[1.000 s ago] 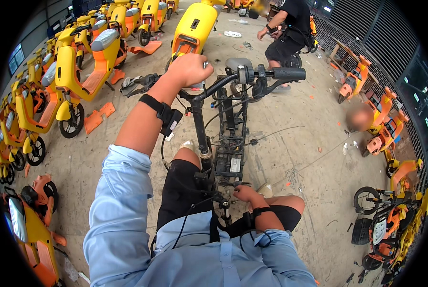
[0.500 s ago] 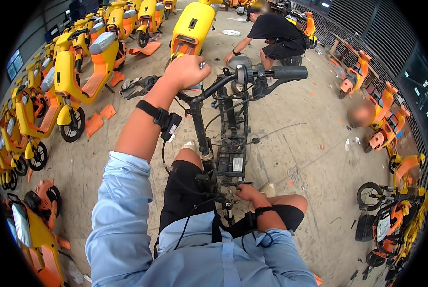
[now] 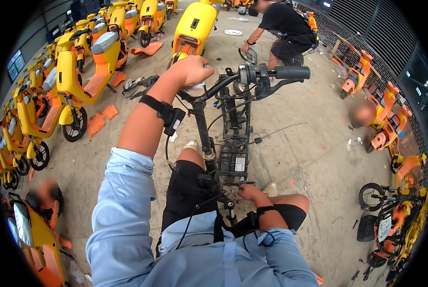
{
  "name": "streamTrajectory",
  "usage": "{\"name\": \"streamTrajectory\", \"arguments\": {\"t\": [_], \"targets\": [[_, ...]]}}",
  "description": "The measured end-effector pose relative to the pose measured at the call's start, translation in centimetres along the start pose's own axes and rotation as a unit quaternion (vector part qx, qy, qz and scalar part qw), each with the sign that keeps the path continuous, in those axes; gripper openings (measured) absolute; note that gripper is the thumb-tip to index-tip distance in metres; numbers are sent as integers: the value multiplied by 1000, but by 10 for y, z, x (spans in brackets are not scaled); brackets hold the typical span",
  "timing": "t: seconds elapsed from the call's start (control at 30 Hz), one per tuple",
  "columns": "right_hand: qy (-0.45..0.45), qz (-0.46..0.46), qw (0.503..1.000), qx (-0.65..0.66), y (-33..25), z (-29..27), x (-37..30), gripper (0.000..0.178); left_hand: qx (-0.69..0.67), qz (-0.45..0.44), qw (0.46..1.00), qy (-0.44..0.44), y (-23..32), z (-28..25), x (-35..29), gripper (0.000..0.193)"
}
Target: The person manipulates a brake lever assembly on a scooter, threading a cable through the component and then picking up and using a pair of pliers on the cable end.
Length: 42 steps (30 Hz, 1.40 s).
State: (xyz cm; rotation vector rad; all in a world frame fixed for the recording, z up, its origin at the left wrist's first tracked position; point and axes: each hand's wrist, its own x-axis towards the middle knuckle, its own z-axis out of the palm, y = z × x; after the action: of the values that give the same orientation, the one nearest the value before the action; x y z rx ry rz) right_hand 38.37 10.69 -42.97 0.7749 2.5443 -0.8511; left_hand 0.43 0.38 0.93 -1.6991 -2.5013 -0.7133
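Observation:
The stripped black frame [image 3: 234,143] of a scooter stands before me, its handlebar [image 3: 218,87] spanning the middle of the view. My left hand [image 3: 195,71] is closed in a fist at the handlebar's left side; a small metallic end shows at its edge, but what it grips is hidden. The handlebar's right black grip [image 3: 292,72] and brake lever [image 3: 276,88] are untouched. Low on the frame, beside the fork [image 3: 211,165], my right hand [image 3: 251,192] is closed with fingers curled at a small dark part I cannot make out. Cables hang around the fork.
Rows of yellow scooters [image 3: 73,71] fill the left. Orange scooters [image 3: 357,74] and a dismantled one [image 3: 383,225] line the right. A co-worker in black [image 3: 283,28] bends beyond the frame, hand at a round part [image 3: 248,55]. Orange panels [image 3: 97,124] lie on the floor.
The co-worker has raised their torso somewhat, and the round part under their hand now appears tilted. Both my hands keep their grip and place; the whole view has shifted slightly.

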Motion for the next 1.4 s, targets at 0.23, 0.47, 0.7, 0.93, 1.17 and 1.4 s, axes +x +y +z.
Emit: {"name": "streamTrajectory", "arguments": {"t": [0.23, 0.47, 0.7, 0.93, 1.17, 1.4], "targets": [[-8, -4, 1000, 1, 0, 3, 6, 50, 69, 53, 971, 221, -2, 24, -20, 36], [-14, 3, 1000, -6, 4, 6, 7, 47, 49, -2, 997, 56, -1, 9, -5, 43], [-21, -8, 1000, -11, -2, 9, 9, 46, -28, -34, 989, -138, -11, 1, 17, 51], [-9, -19, 1000, -14, -2, 11, 9, 46, -25, -147, 971, -187, 19, -16, 7, 58], [7, -14, 1000, -1, 1, 4, -2, 44, -42, -176, 962, -207, 19, -14, 11, 60], [5, -4, 1000, 20, -3, -4, -6, 45, 78, -53, 995, 10, 8, 5, -3, 47]]}}
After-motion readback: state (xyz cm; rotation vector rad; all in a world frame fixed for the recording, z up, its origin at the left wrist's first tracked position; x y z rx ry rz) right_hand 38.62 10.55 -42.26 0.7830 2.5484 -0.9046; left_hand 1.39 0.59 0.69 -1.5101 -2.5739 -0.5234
